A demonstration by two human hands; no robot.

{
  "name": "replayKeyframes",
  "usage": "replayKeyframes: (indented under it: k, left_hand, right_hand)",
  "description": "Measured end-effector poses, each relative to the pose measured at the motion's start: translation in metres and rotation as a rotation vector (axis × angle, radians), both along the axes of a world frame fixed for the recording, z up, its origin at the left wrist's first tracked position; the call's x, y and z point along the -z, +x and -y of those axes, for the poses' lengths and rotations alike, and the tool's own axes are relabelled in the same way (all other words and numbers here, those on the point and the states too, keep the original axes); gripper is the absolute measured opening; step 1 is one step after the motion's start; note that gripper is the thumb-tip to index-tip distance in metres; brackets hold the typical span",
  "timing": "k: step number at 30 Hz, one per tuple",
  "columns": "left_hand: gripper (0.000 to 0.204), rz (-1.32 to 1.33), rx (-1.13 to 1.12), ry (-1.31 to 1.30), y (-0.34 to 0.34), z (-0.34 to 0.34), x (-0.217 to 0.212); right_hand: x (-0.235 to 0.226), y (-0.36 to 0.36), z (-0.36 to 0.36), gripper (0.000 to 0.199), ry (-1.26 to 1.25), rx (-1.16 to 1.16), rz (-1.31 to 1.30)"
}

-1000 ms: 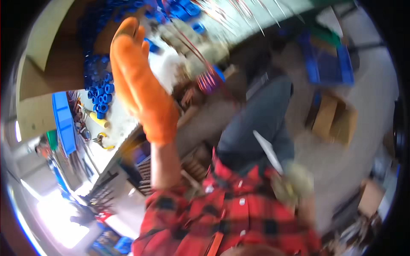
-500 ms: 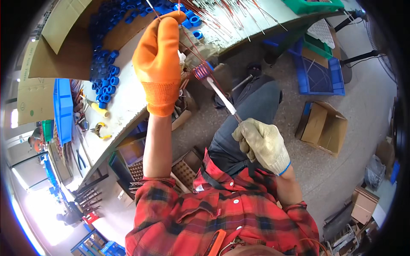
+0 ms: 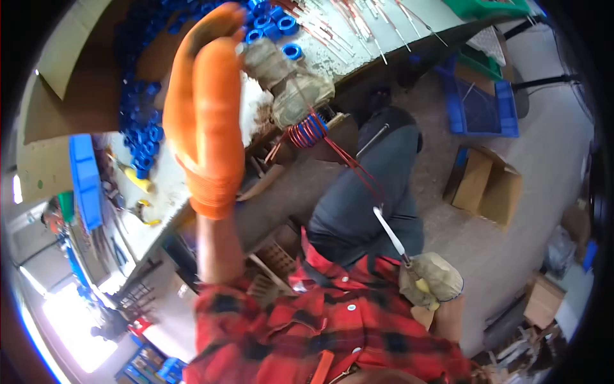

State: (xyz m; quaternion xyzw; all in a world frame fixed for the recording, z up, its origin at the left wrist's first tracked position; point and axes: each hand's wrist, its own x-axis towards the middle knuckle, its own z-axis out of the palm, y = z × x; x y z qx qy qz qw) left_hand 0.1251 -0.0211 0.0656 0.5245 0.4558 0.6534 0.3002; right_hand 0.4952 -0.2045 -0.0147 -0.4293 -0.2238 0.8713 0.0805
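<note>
A blue ring core wound with dark red wire, a coil (image 3: pixel 307 132), sits beside a rag-wrapped lump (image 3: pixel 288 86) at the bench edge. Red wires (image 3: pixel 358 171) run slantwise from it to the tip of a thin rod with a white sleeve (image 3: pixel 389 232). My right hand (image 3: pixel 433 281), in a cream knit glove, is closed round the rod's lower end near my body. To the left of the coil, my left hand (image 3: pixel 208 105) in an orange glove is raised over the bench. Its fingers are stretched out, somewhat blurred, and I see nothing in them.
Many blue rings (image 3: pixel 144 137) lie on the bench (image 3: pixel 358 48) by a cardboard box (image 3: pixel 70 105). Red-and-white wire pieces (image 3: pixel 320 35) spread at the far side. Pliers with yellow handles (image 3: pixel 146 211) lie left. On the floor stand a blue crate (image 3: pixel 486 125) and an open carton (image 3: pixel 483 185).
My right hand has drawn the rod down and right, away from the coil, with the red wires stretched after it. My left hand has let go of the wire and shifted left.
</note>
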Motion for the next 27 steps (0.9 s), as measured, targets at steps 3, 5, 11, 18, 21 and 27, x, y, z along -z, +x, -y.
replayKeyframes:
  k: [3, 5, 11, 18, 21, 27]
  left_hand:
    - [0.025, -0.057, 0.154, -0.160, 0.010, -0.015, -0.018]
    - [0.023, -0.157, 0.329, -0.298, 0.010, -0.023, -0.025]
    - [0.036, -0.412, 0.253, -0.287, -0.001, -0.018, -0.024]
    - [0.039, -0.291, -0.100, -0.208, -0.001, 0.006, 0.004]
    - [0.041, -0.251, -0.305, -0.098, -0.015, 0.023, 0.008]
    - [0.069, -1.174, 0.378, 0.094, -0.014, 0.022, -0.046]
  right_hand:
    - [-0.010, 0.011, 0.005, 0.042, -0.151, -0.031, -0.025]
    - [-0.034, -0.041, -0.019, 0.037, 0.038, -0.048, 0.097]
    - [-0.052, -0.128, -0.063, 0.035, 0.339, 0.120, 0.204]
    - [-0.031, -0.129, -0.060, 0.041, -0.108, 0.370, -0.360]
    - [0.011, -0.088, -0.027, 0.047, -0.486, 0.421, -0.829]
    - [0.002, -0.005, 0.013, 0.042, -0.238, 0.062, -0.052]
